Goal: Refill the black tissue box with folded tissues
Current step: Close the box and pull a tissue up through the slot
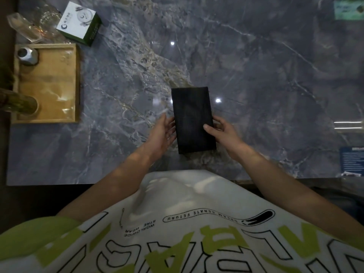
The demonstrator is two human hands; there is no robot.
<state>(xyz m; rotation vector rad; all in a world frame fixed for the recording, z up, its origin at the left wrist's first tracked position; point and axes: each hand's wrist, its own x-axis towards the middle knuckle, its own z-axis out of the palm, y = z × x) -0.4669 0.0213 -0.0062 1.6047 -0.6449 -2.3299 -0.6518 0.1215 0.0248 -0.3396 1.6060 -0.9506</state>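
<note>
– Near the table's (256, 75) front edge, where's the black tissue box (192, 115)?
– Between the hands: left hand (164, 133) flat against its left side, right hand (223, 132) gripping its right side, thumb on top. Plain matte black, lying flat.

White T-shirt (183, 194), lime-green short sleeves (39, 231), green and black-outlined lettering (140, 229), bare forearms (122, 174).

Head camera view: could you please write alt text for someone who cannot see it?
A black tissue box lies on a grey marble table; the right hand grips its right edge, the open left hand touches its left side. A wooden tray sits far left.
</note>
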